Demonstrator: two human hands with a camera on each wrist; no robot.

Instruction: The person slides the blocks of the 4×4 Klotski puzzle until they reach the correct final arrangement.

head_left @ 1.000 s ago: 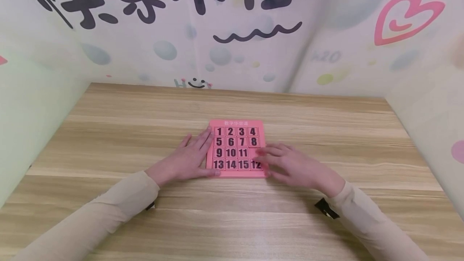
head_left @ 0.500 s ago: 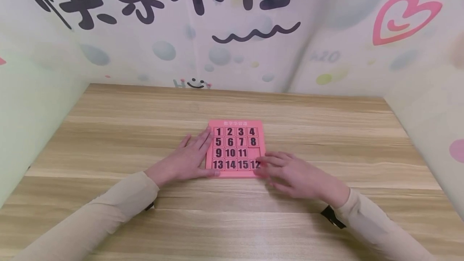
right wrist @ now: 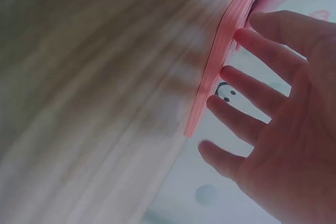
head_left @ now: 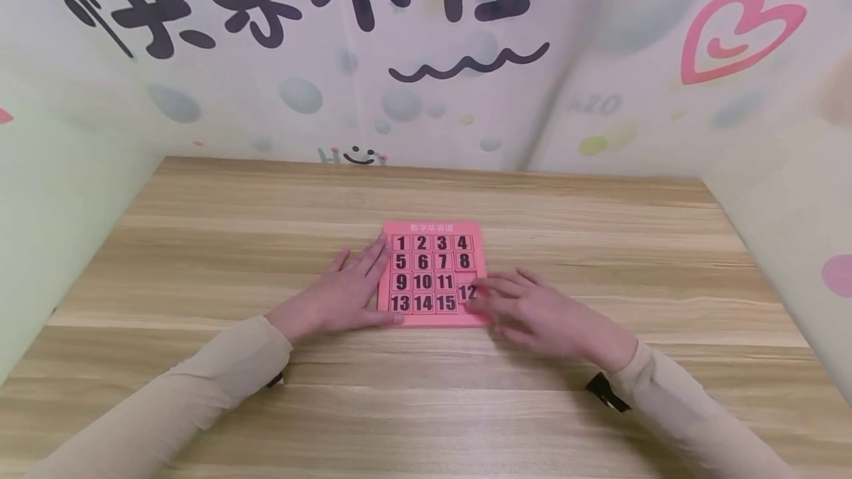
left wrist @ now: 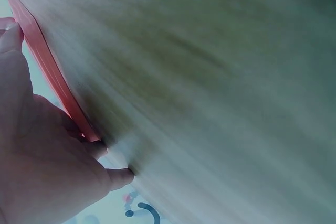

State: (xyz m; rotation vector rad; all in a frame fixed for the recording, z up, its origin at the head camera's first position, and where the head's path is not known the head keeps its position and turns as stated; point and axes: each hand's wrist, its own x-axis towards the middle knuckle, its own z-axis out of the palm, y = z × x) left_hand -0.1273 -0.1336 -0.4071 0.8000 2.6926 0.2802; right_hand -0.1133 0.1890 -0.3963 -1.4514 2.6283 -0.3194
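A pink number sliding puzzle (head_left: 434, 322) lies flat on the table in the head view. Its tiles 1 to 11 fill the upper rows in order, and 13, 14, 15 line the bottom. In the right column the 12 tile (head_left: 467, 292) sits partway between the third and bottom rows, with gaps above and below. My left hand (head_left: 339, 294) rests along the puzzle's left edge, fingers straight and thumb at the lower left corner. At the right edge my right hand (head_left: 546, 316) has loosely bent fingers, fingertips touching the 12 tile. In the right wrist view its fingers are spread.
The wood-grain table (head_left: 413, 420) extends around the puzzle on all sides. A printed white wall (head_left: 466, 117) with dark characters stands behind it, with side panels at left and right. Black bands show under both sleeves.
The 12 tile has slid upward from the bottom row under my right fingertips. My right hand first drew slightly down, then moved back up. The left hand stays in place.
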